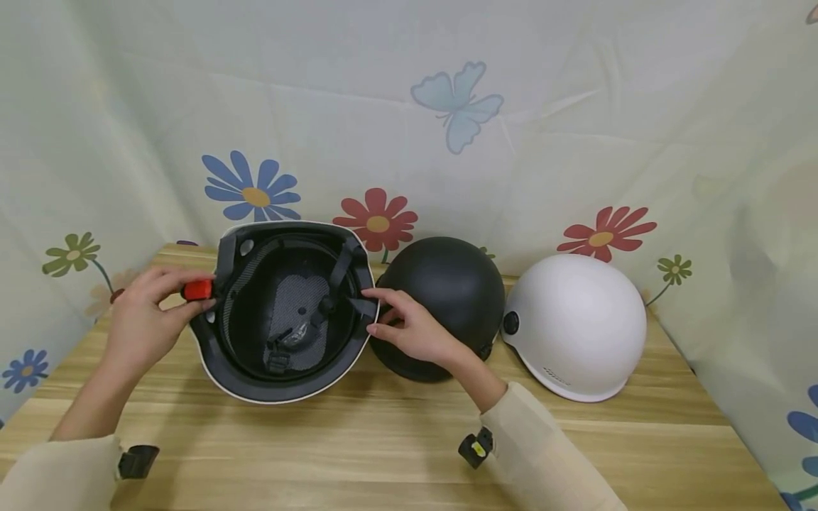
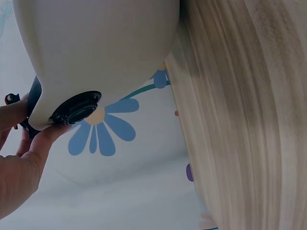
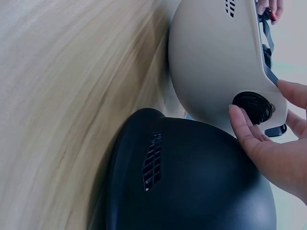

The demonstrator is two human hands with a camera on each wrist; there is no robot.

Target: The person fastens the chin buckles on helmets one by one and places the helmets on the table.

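A white helmet (image 1: 300, 298) lies upturned on its crown, its black padded inside and dark straps facing up. My left hand (image 1: 143, 312) grips its left rim, with a red buckle (image 1: 197, 289) between thumb and forefinger. In the left wrist view, the thumb touches the shell beside a round black side disc (image 2: 76, 108). My right hand (image 1: 415, 330) pinches the opposite rim. In the right wrist view, its fingers lie about another black disc (image 3: 252, 106), partly covering it. A loose chin strap (image 1: 277, 355) rests inside the helmet.
A black helmet (image 1: 441, 305) stands dome-up just beneath my right hand, close against the upturned one. To its right sits a second white helmet (image 1: 578, 326), also dome-up. All rest on a wooden table (image 1: 358, 454) before a flowered cloth (image 1: 345, 106).
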